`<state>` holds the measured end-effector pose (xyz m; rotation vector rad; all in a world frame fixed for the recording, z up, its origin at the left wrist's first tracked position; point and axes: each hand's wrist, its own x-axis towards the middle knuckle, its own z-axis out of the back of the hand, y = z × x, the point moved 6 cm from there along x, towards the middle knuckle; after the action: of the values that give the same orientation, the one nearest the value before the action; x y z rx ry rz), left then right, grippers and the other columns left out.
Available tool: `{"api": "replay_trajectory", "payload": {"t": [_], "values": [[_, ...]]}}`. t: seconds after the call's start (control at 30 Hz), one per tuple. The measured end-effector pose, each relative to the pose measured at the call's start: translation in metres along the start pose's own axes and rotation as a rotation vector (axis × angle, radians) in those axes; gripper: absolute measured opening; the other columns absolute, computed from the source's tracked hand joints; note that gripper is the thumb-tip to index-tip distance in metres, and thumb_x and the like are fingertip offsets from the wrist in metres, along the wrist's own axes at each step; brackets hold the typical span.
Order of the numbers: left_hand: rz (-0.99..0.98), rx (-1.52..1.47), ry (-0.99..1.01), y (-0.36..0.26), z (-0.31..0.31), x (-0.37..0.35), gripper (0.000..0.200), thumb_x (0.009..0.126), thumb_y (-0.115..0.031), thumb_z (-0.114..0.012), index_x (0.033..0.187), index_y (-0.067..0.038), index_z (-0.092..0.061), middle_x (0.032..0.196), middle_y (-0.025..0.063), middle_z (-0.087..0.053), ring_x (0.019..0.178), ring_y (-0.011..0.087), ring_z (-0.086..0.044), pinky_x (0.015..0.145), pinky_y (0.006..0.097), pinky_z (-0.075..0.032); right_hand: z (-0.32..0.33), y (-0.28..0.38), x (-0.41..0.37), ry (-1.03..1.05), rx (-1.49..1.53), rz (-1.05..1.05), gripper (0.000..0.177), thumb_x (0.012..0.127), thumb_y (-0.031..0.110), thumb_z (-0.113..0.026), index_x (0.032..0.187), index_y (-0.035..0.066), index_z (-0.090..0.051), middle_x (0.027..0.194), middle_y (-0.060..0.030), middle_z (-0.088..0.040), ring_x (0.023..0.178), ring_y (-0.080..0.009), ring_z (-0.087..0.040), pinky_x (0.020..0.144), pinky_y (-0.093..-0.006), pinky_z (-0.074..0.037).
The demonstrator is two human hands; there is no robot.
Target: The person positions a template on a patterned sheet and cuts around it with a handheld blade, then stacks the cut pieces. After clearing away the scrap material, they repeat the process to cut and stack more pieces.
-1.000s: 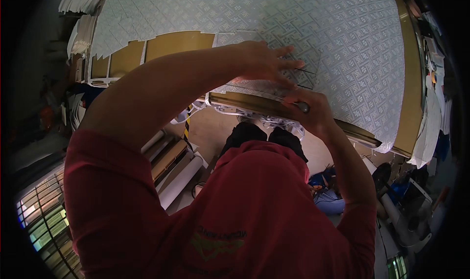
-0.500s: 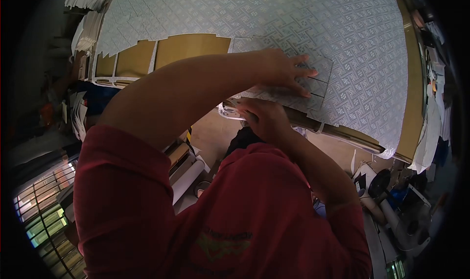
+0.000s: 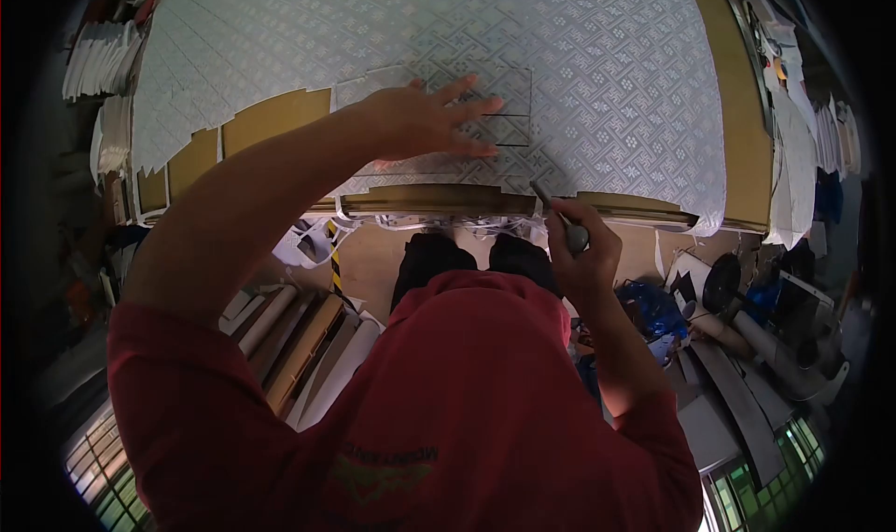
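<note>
A pale grey-blue patterned fabric [image 3: 616,93] covers most of the work table. My left hand [image 3: 434,121] lies spread on a clear, thin sheet with dark lines [image 3: 516,89], which rests on the fabric near its cut front edge. Closed around a slim dark tool with a rounded grey end [image 3: 577,240], my right hand [image 3: 590,252] is just in front of the table edge. The tool's tip points up and left toward the fabric by the sheet's right corner. I cannot make out the tool's exact kind.
Brown board [image 3: 745,121] shows along the table's right side and through stepped cutouts in the fabric. Stacked papers [image 3: 98,61] stand at the far left. Long rolls and boards [image 3: 308,350] lie below left; a blue plastic bag [image 3: 653,308] and clutter sit below right.
My right hand has moved right along the table edge, and the tool in it now shows clearly. My left hand stays spread on the clear sheet; the whole view has shifted.
</note>
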<state>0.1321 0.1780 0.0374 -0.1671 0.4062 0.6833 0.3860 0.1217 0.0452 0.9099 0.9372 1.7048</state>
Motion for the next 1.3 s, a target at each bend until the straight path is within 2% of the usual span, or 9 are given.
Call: {"api": "replay_trajectory", "payload": {"t": [0.1,0.13,0.2,0.23,0.3,0.47,0.8,1.13,1.3], "values": [[-0.025,0.019,-0.054,-0.001,0.005,0.002,0.106,0.073,-0.001,-0.082,0.156,-0.046,-0.035,0.175,0.004,-0.005,0.158,0.0406,-0.016,0.114,0.0634,-0.046,-0.002,0.002,-0.001,-0.032,-0.067,-0.011,0.017,0.09,0.005,-0.076,0.107,0.003,-0.071,0.088,-0.0162,-0.075,0.077,-0.0255,-0.076,0.067,-0.0332,-0.057],[-0.009,0.024,0.032,-0.002,0.007,0.002,0.106,0.073,-0.001,-0.082,0.157,-0.045,-0.034,0.175,0.0046,-0.005,0.159,0.0408,-0.014,0.113,0.0634,-0.046,-0.001,0.007,-0.001,-0.053,-0.079,-0.016,0.017,0.09,0.005,-0.076,0.107,0.003,-0.071,0.088,-0.0162,-0.075,0.077,-0.0255,-0.076,0.067,-0.0332,-0.057],[-0.015,0.04,0.103,-0.004,0.013,0.002,0.106,0.073,-0.002,-0.082,0.157,-0.045,-0.034,0.175,0.0052,-0.004,0.159,0.0411,-0.013,0.113,0.0634,-0.046,-0.004,0.01,-0.001,-0.019,-0.123,-0.169,0.013,0.093,0.005,-0.075,0.104,0.001,-0.071,0.083,-0.0086,-0.071,0.076,-0.0112,-0.065,0.069,-0.0277,-0.052],[-0.019,0.038,0.137,-0.004,0.014,0.0,0.111,0.07,-0.001,-0.084,0.158,-0.044,-0.033,0.175,0.0057,-0.004,0.159,0.041,-0.011,0.113,0.0636,-0.046,-0.004,0.012,0.0,-0.04,-0.139,-0.173,0.013,0.093,0.005,-0.075,0.104,0.001,-0.071,0.083,-0.0086,-0.071,0.076,-0.0112,-0.065,0.069,-0.0277,-0.052],[-0.039,0.041,0.153,-0.006,0.019,-0.001,0.116,0.066,0.0,-0.086,0.159,-0.044,-0.032,0.175,0.0061,-0.003,0.159,0.0409,-0.009,0.114,0.0638,-0.045,-0.006,0.014,0.002,-0.097,-0.127,-0.15,0.014,0.091,0.008,-0.076,0.103,0.003,-0.071,0.077,-0.0169,-0.072,0.068,-0.0276,-0.073,0.062,-0.0356,-0.054],[-0.019,-0.027,0.213,-0.005,0.017,-0.003,0.136,0.051,0.004,-0.092,0.16,-0.046,-0.029,0.175,0.0056,0.0,0.16,0.0402,-0.006,0.116,0.0656,-0.041,-0.015,0.027,0.006,-0.226,-0.172,-0.253,0.014,0.09,0.01,-0.078,0.098,0.003,-0.07,0.072,-0.0164,-0.069,0.061,-0.0273,-0.068,0.059,-0.0364,-0.052],[-0.028,-0.081,0.168,-0.004,0.022,-0.01,0.136,0.051,0.006,-0.092,0.159,-0.049,-0.03,0.175,0.0056,-0.001,0.16,0.0403,-0.007,0.115,0.0678,-0.04,-0.032,0.038,0.006,-0.384,-0.319,-0.287,0.014,0.089,0.014,-0.079,0.094,0.005,-0.07,0.069,-0.0177,-0.068,0.063,-0.033,-0.07,0.058,-0.0391,-0.052],[-0.027,-0.105,0.173,-0.001,0.019,-0.007,0.135,0.051,0.006,-0.092,0.159,-0.048,-0.031,0.175,0.0062,-0.001,0.16,0.0411,-0.009,0.114,0.0692,-0.04,-0.035,0.041,0.014,-0.32,-0.376,-0.387,0.014,0.089,0.014,-0.078,0.094,0.004,-0.07,0.072,-0.0184,-0.069,0.067,-0.0353,-0.071,0.061,-0.0387,-0.054],[-0.025,-0.051,0.142,0.0,0.015,-0.004,0.13,0.054,0.004,-0.092,0.159,-0.047,-0.033,0.175,0.0086,-0.003,0.159,0.0431,-0.012,0.112,0.0693,-0.043,-0.044,0.032,-0.015,-0.475,-0.29,-0.283,0.014,0.089,0.009,-0.079,0.095,0.002,-0.069,0.081,-0.0174,-0.073,0.075,-0.0271,-0.074,0.069,-0.0367,-0.056]]}}
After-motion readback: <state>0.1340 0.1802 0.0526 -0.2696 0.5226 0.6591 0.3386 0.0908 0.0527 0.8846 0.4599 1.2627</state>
